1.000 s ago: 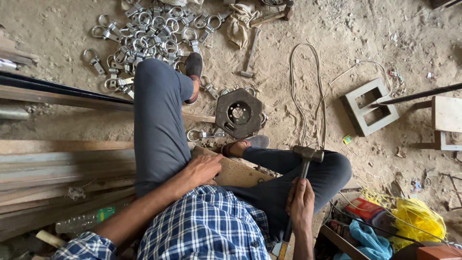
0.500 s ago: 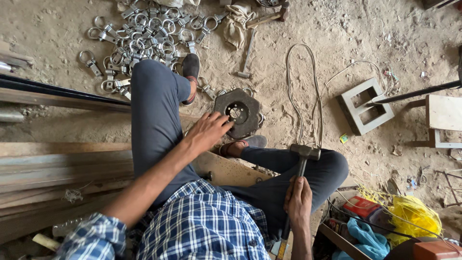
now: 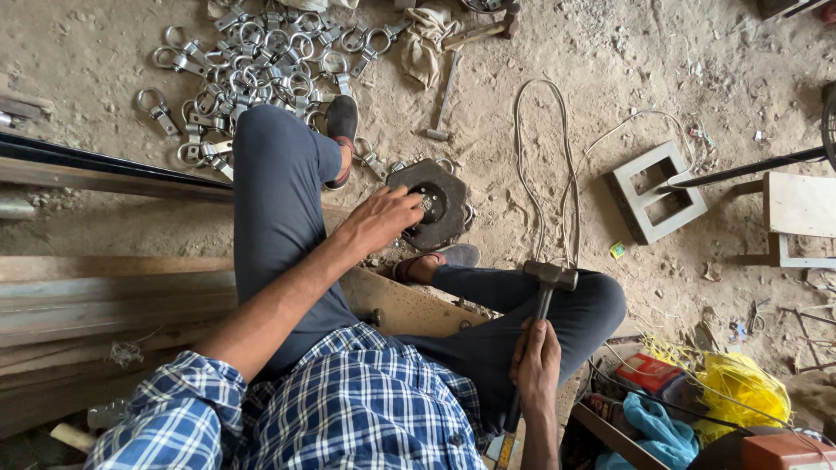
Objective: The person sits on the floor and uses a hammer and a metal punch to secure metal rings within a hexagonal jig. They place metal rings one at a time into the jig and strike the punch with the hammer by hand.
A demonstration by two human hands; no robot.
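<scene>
I sit on the sandy ground with my legs bent. My left hand reaches forward, its fingers on a small metal piece at the centre of a dark hexagonal steel block lying on the ground. My right hand grips the handle of a hammer, whose head rests over my right knee. A pile of several shiny metal ring clamps lies beyond my left knee.
Long wooden planks and metal bars lie at the left. A second hammer, a looped cord, a grey hollow block and a small white stool lie around. A box with yellow and blue bags sits at lower right.
My left hand left the wooden board by my lap and reached forward onto the hexagonal block. My right hand kept holding the hammer in the same place.
</scene>
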